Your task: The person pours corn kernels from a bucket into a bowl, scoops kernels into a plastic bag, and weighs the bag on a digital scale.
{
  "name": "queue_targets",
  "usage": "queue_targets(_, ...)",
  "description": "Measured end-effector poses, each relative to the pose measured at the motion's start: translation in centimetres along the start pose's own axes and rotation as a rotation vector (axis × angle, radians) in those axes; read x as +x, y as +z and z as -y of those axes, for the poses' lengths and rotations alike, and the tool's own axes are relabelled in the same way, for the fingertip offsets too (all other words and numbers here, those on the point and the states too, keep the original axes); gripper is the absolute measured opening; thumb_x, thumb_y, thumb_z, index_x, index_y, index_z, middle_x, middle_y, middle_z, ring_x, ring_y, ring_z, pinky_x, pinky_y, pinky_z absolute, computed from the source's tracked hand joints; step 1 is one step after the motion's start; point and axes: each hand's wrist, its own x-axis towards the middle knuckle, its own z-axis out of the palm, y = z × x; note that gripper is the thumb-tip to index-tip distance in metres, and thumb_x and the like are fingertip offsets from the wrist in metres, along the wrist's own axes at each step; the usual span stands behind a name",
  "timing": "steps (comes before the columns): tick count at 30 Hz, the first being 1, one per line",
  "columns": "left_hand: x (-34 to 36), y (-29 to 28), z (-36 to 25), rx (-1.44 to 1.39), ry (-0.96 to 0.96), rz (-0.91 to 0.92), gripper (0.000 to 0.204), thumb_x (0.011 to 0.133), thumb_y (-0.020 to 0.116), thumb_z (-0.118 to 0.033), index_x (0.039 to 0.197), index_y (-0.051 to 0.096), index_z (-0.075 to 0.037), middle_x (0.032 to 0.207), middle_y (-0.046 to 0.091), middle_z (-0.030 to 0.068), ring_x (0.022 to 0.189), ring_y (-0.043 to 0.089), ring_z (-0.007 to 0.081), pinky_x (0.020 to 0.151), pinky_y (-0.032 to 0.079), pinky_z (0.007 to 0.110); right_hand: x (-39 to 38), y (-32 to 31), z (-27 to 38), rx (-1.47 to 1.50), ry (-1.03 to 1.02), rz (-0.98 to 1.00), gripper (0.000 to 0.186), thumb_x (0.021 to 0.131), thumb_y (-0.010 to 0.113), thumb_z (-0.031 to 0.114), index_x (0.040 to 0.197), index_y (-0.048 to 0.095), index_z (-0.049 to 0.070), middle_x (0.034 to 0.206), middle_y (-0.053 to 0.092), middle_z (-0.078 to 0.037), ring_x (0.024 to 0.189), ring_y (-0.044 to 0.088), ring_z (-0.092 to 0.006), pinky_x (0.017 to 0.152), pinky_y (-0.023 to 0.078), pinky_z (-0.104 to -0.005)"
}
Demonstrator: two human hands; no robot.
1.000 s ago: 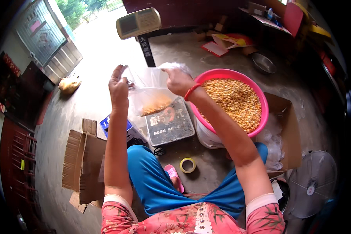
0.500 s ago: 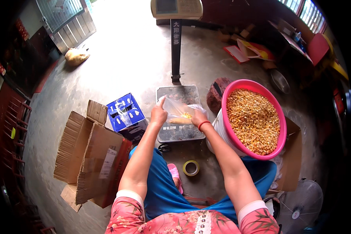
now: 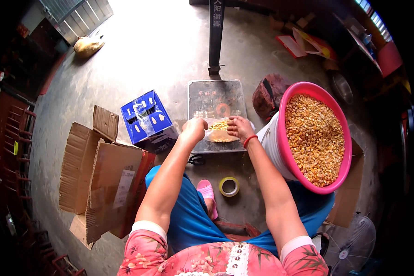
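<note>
Some corn (image 3: 220, 125) was already in the clear bag (image 3: 218, 135) over the scale (image 3: 200, 99), the left hand's (image 3: 195, 129) fingers pinching its edge, the right hand's (image 3: 240, 129) half-curled, hold unclear, with plenty left in the pink basin (image 3: 348, 152).

- Bag (image 3: 217, 136): translucent, whitish
- Kernels (image 3: 313, 138): golden yellow and orange
- Basin (image 3: 348, 152): bright pink
- Box (image 3: 144, 120): blue with pale patches
- Shirt (image 3: 193, 258): pink floral, white cuffs (image 3: 149, 227)
- Trousers (image 3: 193, 223): plain blue
- Bracelet (image 3: 250, 139): red
</note>
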Motion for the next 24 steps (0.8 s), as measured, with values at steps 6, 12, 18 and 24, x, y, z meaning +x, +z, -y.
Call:
queue_targets(6, 0.5, 0.9, -0.1, -0.006, -0.001, 0.046, 0.028, 0.068, 0.051, -0.003, 0.086, 0.069, -0.016, 0.089, 0.063, 0.0143, 0.087, 0.06, 0.0295, 0.076, 0.048, 0.036, 0.4, -1.8, 0.2, -0.606, 0.016, -0.06, 0.018, 0.084, 0.049, 0.017, 0.09, 0.06, 0.003, 0.059, 0.052, -0.003, 0.041, 0.049, -0.0152, 0.04, 0.046, -0.0282)
queue_targets(12, 2.1, 1.5, -0.6, -0.752, -0.011, 0.032, 0.036, 0.067, 0.043, 0.004, 0.095, 0.064, -0.004, 0.082, 0.064, 0.012, 0.078, 0.061, 0.022, 0.073, 0.047, 0.03, -1.4, -4.0, -5.4, -1.442, 0.075, 0.238, 0.016, 0.072, 0.058, 0.015, 0.082, 0.069, 0.009, 0.079, 0.065, -0.012, 0.076, 0.062, -0.022, 0.075, 0.047, -0.032)
queue_targets(18, 1.1, 0.2, -1.9, -1.205, -0.152, 0.141, 0.036, 0.067, 0.039, 0.008, 0.094, 0.063, 0.003, 0.074, 0.061, 0.0068, 0.068, 0.055, 0.0105, 0.063, 0.043, 0.023, -4.4, 0.0, -1.7, -0.964, -0.147, 0.027, 0.019, 0.078, 0.049, 0.012, 0.083, 0.066, 0.007, 0.081, 0.063, -0.015, 0.079, 0.06, -0.0295, 0.076, 0.046, -0.0346)
queue_targets(24, 1.2, 1.1, -1.8, -0.983, -0.008, 0.146, 0.04, 0.064, 0.039, 0.009, 0.096, 0.062, 0.001, 0.07, 0.059, 0.003, 0.066, 0.055, 0.0111, 0.067, 0.046, 0.023, -2.3, 0.8, -2.3, -0.968, -0.856, -0.159, 0.027, 0.077, 0.042, 0.0, 0.097, 0.06, 0.005, 0.085, 0.061, -0.017, 0.086, 0.057, -0.0315, 0.081, 0.043, -0.0355)
